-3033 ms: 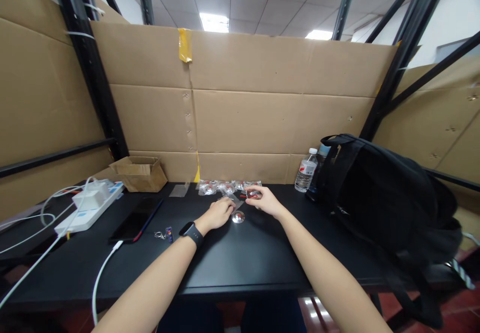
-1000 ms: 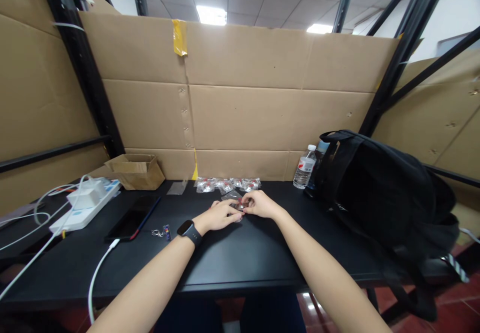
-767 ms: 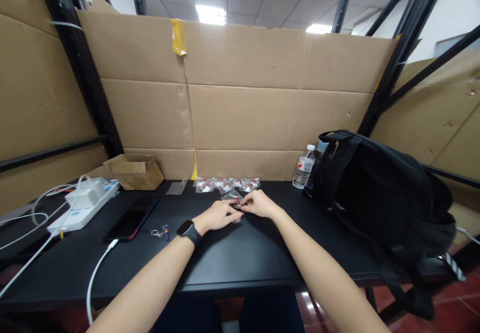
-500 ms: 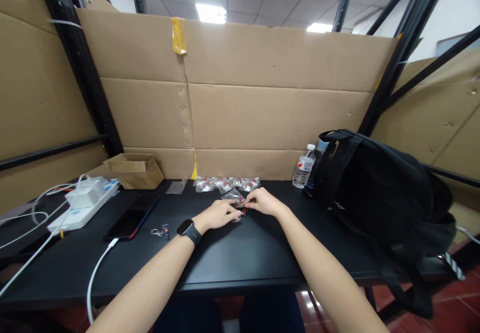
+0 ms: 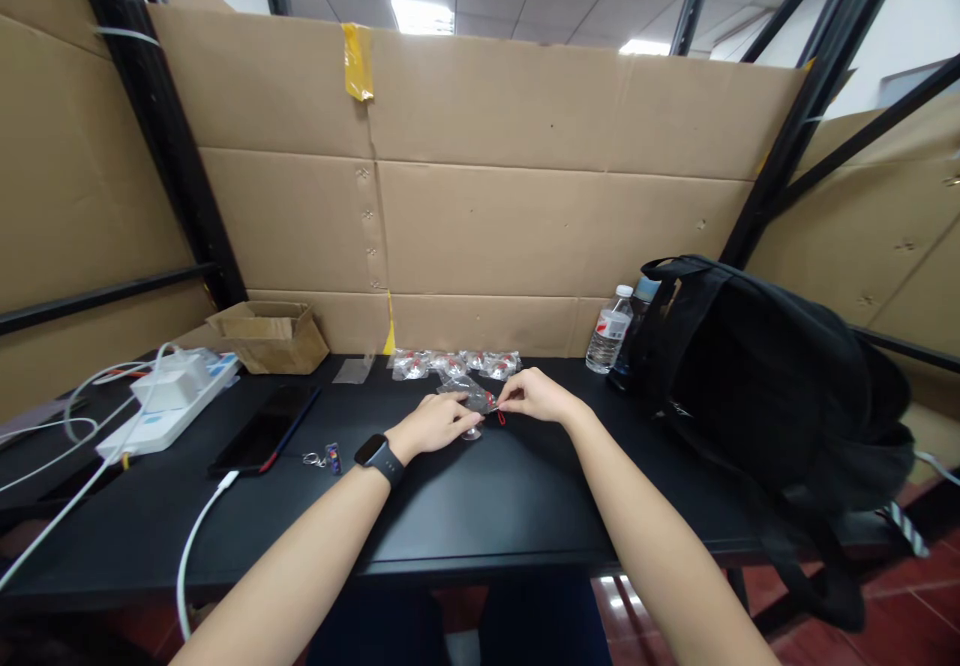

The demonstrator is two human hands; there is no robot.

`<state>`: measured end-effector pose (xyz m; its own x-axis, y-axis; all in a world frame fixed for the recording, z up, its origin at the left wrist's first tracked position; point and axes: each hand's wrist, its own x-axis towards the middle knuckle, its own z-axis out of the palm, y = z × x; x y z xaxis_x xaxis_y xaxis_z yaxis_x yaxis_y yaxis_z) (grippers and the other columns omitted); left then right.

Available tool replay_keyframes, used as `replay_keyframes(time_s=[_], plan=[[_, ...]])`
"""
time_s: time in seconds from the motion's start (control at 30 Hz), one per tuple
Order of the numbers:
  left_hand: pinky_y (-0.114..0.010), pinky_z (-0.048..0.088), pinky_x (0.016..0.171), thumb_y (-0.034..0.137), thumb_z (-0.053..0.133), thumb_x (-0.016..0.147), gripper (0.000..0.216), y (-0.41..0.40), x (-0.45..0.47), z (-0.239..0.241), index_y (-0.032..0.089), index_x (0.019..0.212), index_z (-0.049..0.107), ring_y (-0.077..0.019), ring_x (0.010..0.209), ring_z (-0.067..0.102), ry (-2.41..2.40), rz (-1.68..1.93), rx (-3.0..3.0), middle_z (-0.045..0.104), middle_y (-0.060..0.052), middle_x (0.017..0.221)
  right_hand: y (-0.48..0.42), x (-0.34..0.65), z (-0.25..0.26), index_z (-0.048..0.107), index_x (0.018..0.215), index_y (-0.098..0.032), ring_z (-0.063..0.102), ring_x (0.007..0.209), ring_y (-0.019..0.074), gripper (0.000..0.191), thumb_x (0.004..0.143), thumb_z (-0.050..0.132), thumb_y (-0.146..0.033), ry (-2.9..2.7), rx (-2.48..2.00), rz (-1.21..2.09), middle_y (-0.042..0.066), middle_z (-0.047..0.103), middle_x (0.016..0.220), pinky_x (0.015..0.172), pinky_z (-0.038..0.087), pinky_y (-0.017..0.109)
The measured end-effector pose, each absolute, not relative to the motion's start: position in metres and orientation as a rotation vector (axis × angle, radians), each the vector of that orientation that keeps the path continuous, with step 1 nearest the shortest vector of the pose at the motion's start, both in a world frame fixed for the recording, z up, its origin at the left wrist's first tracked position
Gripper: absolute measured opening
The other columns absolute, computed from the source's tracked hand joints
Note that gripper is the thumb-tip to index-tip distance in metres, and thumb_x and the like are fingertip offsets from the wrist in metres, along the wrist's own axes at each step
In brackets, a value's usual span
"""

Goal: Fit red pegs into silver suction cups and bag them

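My left hand, with a black watch at its wrist, is closed on a small clear piece that partly shows below the thumb. My right hand pinches a thin red cord just to the right of the left fingertips. A crumpled clear plastic bag lies just beyond and against my left fingers. Whether the cord joins the clear piece is hidden by the fingers. Behind the hands, several clear packets with red bits inside lie in a row near the cardboard wall.
A flat clear sleeve and an open cardboard box stand at the back left. A phone, a keychain and a white power strip lie left. A water bottle and black backpack stand right.
My right hand has shifted slightly right, away from my left fingers, and the red cord now shows as a loop between the hands. My left hand stays nearly in place.
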<state>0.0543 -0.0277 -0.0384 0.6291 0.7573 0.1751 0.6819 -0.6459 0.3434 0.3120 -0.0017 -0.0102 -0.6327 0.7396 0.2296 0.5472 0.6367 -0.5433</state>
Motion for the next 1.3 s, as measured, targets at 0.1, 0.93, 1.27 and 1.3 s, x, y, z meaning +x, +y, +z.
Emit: replay_keyframes(time_s=[0.1,0.93,1.27,1.3], plan=[[-0.039,0.04,0.109,0.06,0.035,0.099,0.055,-0.028,0.054,-0.039,0.031,0.094,0.081,-0.0275,0.137,0.05,1.177,0.466,2.6,0.064,-0.005,0.136,-0.002,0.309,-0.012,0.08,0.084,-0.018,0.073,0.076,0.0184,0.007,0.08,0.075,-0.019,-2.432,-1.029,0.607,0.005,0.078,0.081,0.071,0.053,0.025],[-0.03,0.04,0.11,0.06,0.042,0.097,0.049,-0.024,0.05,-0.04,0.032,0.09,0.082,-0.0232,0.13,0.057,0.982,0.514,2.544,0.063,0.001,0.138,-0.001,0.283,-0.027,0.077,0.082,-0.018,0.067,0.069,0.0152,0.01,0.08,0.07,-0.012,-2.309,-0.975,0.427,0.004,0.074,0.077,0.069,0.05,0.024],[-0.037,0.033,0.115,0.059,0.042,0.097,0.048,-0.027,0.052,-0.037,0.032,0.09,0.082,-0.0261,0.144,0.041,1.01,0.493,2.58,0.06,0.0,0.142,-0.003,0.28,-0.036,0.069,0.086,-0.023,0.062,0.078,0.0161,0.028,0.069,0.085,-0.038,-2.199,-1.424,0.178,0.0,0.068,0.088,0.061,0.035,0.024],[-0.039,0.031,0.117,0.059,0.043,0.097,0.047,-0.027,0.052,-0.037,0.033,0.093,0.081,-0.0267,0.145,0.039,1.031,0.484,2.582,0.056,0.0,0.146,-0.003,0.28,-0.037,0.068,0.087,-0.024,0.061,0.079,0.0163,0.03,0.069,0.085,-0.04,-2.183,-1.447,0.167,0.0,0.067,0.089,0.06,0.034,0.023]])
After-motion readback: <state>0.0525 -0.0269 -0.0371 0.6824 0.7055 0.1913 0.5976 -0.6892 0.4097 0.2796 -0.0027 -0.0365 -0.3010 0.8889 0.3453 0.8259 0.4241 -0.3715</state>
